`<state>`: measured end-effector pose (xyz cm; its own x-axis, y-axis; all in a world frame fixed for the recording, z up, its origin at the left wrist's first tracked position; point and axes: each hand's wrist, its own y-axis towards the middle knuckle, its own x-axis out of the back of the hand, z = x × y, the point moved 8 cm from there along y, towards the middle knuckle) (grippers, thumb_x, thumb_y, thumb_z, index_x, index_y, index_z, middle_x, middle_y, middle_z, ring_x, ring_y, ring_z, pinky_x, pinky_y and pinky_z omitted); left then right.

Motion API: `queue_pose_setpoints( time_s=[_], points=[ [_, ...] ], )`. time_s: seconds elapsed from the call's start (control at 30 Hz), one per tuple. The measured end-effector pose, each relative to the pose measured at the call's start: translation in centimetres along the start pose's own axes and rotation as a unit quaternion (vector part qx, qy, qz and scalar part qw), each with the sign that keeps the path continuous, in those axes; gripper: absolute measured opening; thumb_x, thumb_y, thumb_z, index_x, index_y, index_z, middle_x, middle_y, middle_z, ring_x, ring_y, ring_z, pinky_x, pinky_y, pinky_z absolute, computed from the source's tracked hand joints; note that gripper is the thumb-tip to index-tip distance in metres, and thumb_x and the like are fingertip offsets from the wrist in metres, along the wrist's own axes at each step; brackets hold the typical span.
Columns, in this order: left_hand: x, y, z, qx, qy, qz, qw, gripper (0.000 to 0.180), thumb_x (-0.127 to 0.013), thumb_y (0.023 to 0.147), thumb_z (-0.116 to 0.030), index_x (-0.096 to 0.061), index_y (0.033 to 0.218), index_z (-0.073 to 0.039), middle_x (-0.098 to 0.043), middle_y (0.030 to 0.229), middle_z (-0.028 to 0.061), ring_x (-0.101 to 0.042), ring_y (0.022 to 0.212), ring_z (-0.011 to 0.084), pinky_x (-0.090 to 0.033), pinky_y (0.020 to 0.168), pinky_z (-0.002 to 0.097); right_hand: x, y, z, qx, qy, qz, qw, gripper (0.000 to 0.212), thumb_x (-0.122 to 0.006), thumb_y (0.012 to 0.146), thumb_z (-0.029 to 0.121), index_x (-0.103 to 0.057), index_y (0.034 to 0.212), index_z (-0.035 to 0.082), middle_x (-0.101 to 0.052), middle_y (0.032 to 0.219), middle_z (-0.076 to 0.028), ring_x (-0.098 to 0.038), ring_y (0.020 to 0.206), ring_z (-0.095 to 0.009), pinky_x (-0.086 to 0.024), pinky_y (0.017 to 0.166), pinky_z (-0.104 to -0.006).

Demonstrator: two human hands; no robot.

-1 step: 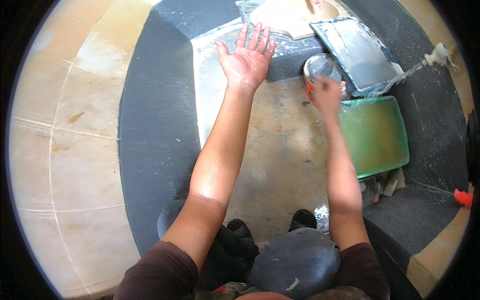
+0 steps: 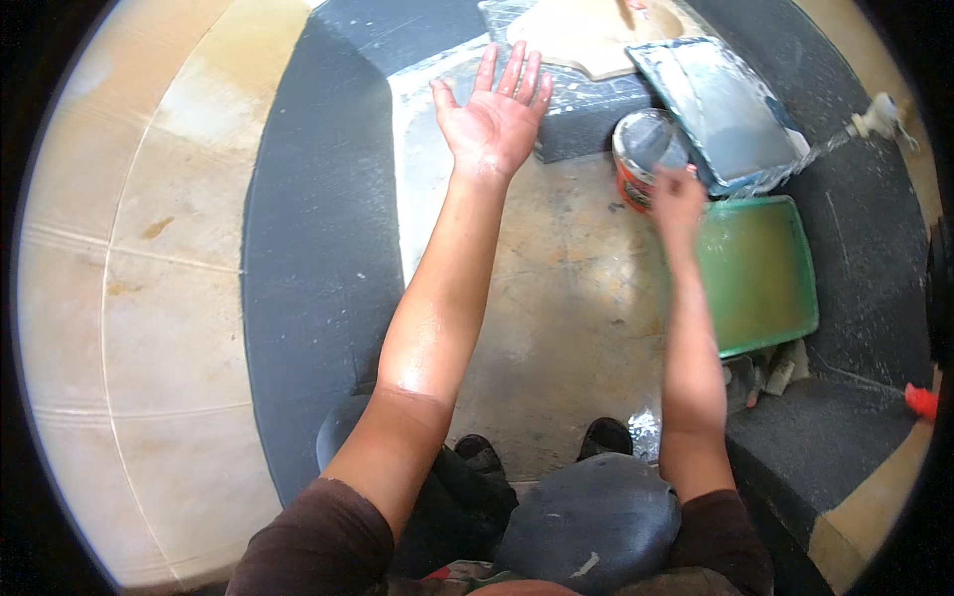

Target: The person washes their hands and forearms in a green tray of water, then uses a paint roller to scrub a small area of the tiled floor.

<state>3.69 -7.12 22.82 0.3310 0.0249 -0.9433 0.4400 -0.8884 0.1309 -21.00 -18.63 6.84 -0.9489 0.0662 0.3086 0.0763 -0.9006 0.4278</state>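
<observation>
My left hand (image 2: pixel 492 124) is held out palm up over the floor, fingers spread and nothing in it. Its palm and forearm have a wet shine. Between a small bucket and a green tray hovers my right hand (image 2: pixel 680 206), blurred by motion. Its fingers look bent, but the blur hides whether they hold anything. The bucket (image 2: pixel 633 191), orange-red with a pale rim, stands partly behind that hand and has greyish contents. Cloudy yellow-green water fills the green tray (image 2: pixel 812 288), whose left side lies behind my right forearm.
A white tap (image 2: pixel 876 117) at the right pours water toward a blue-rimmed tray (image 2: pixel 795 147) of greyish liquid. Beyond lies a cream board (image 2: pixel 571 35). A dark grey ledge (image 2: pixel 318 248) curves along the left. Small tools lie below the green tray, and something red (image 2: pixel 920 399) sits far right.
My right hand has moved a little right and nearer, from in front of the bucket toward the green tray. My left hand keeps its pose. The whole view has shifted slightly.
</observation>
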Motion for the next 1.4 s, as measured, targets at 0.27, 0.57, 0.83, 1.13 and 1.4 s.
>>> queue_pose_setpoints(
  time_s=[0.27,0.57,0.83,1.13,1.4],
  points=[
    [-5.3,0.4,-0.8,0.017,-0.091,0.047,0.995,0.084,-0.025,0.099,-0.075,-0.035,0.154,-0.012,-0.043,0.158,0.0175,-0.041,0.145,0.0353,-0.032,0.118,0.0558,15.6,-7.7,-44.7,-0.465,0.179,-0.146,0.854,0.030,-0.053,0.099,0.029,-0.068,0.104,0.003,-0.069,0.093,-0.010,-0.065,0.082,-0.021,-0.052,0.070,-0.0352],
    [7.4,-0.6,4.6,0.167,0.257,-0.131,0.943,0.090,-0.030,0.098,-0.077,-0.043,0.147,-0.003,-0.046,0.150,0.0215,-0.048,0.133,0.0368,-0.037,0.112,0.0522,-4.1,-3.5,2.7,-0.378,0.595,0.187,0.685,0.052,-0.039,0.108,0.036,-0.056,0.127,-0.010,-0.058,0.136,-0.030,-0.058,0.127,-0.042,-0.041,0.114,-0.0483],
    [12.9,-2.6,12.6,0.165,0.140,0.008,0.976,0.060,-0.040,0.102,-0.067,-0.052,0.125,-0.012,-0.062,0.106,0.0098,-0.062,0.091,0.0277,-0.052,0.082,0.0416,-13.1,-3.5,10.4,0.097,0.158,0.203,0.962,0.070,-0.050,0.103,0.051,-0.044,0.143,-0.007,-0.035,0.151,-0.041,-0.034,0.144,-0.052,-0.032,0.116,-0.0552],
    [20.7,-2.3,7.6,0.154,0.134,-0.215,0.955,0.061,-0.041,0.104,-0.062,-0.057,0.129,-0.009,-0.064,0.113,0.0119,-0.066,0.094,0.0262,-0.054,0.080,0.0397,-10.6,-6.7,13.5,0.368,-0.013,0.222,0.903,0.058,-0.053,0.102,0.046,-0.053,0.139,0.002,-0.031,0.159,-0.030,-0.030,0.150,-0.043,-0.023,0.120,-0.0621],
    [14.3,-6.1,14.8,0.295,0.697,0.067,0.650,0.055,-0.064,0.099,-0.047,-0.056,0.133,-0.004,-0.065,0.128,0.0134,-0.066,0.111,0.0252,-0.054,0.094,0.0398,5.4,1.1,-10.0,0.034,-0.250,0.082,0.964,0.030,-0.058,0.095,0.029,-0.072,0.091,0.003,-0.071,0.097,-0.019,-0.068,0.096,-0.037,-0.051,0.092,-0.0478]
  ],
)
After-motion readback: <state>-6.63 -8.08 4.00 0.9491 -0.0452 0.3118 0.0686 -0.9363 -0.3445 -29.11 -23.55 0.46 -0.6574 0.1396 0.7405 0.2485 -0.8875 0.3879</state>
